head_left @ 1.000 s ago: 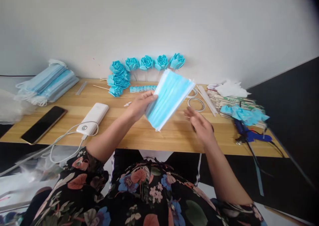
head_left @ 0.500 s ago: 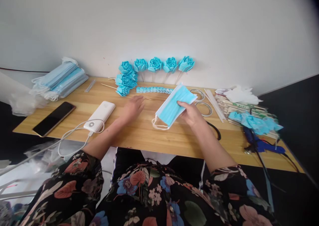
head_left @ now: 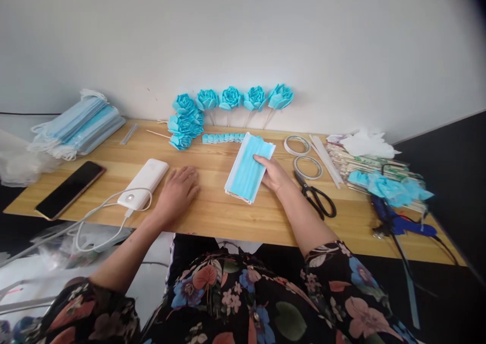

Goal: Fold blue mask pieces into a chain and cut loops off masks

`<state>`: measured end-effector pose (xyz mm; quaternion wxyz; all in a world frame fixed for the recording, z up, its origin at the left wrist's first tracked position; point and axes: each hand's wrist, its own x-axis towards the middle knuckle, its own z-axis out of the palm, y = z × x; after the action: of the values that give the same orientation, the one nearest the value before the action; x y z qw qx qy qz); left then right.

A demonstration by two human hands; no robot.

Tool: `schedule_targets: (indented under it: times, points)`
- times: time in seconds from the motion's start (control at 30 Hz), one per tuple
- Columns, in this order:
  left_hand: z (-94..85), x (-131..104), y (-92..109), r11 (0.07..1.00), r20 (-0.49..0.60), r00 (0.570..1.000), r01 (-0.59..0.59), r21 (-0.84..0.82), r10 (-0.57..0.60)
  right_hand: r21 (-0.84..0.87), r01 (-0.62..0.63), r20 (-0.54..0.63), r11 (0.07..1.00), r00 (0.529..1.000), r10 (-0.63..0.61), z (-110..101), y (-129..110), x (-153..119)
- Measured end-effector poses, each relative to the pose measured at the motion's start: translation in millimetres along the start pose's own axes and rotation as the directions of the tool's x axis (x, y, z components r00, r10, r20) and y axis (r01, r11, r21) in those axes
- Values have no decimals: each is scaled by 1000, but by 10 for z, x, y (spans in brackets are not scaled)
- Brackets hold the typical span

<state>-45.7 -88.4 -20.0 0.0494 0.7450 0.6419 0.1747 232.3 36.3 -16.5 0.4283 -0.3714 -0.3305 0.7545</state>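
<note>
I hold one face mask [head_left: 248, 168], a soft, pleated blue rectangle edged in white, in my right hand [head_left: 270, 174]. The thumb presses on its face and the other fingers go underneath, a narrow pinch near its right edge. The mask slants above or on the pale, striped wood surface [head_left: 210, 210], at centre; I cannot tell whether it touches. My left hand [head_left: 177, 189] lies palm down, fingers loosely spread, just beside one smooth white power bank [head_left: 146, 179] with a cable. One flat, glossy black phone [head_left: 71, 189] lies farther left.

Along the wall I count four crinkled blue flowers [head_left: 231, 97] on thin sticks, with a tight cluster of similar flowers [head_left: 183, 125] to their left; overlap hides its number. Two ring-shaped tape rolls [head_left: 295, 153] lie right of the mask, near one pair of black-handled scissors [head_left: 307, 188]. Behind the phone is a layered mask stack [head_left: 81, 126], too overlapped to count.
</note>
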Motion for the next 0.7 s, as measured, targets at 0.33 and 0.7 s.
schedule_targets:
  times: [0.33,0.7]
  points:
    - [104,1008,694,393,398,917,361,-846,15,-103,47,80,994,996,-39,51,13,-131]
    - [313,1063,604,94,236,935,269,-959,-264,-221,177,67,959,984,-166,-45,45,-28]
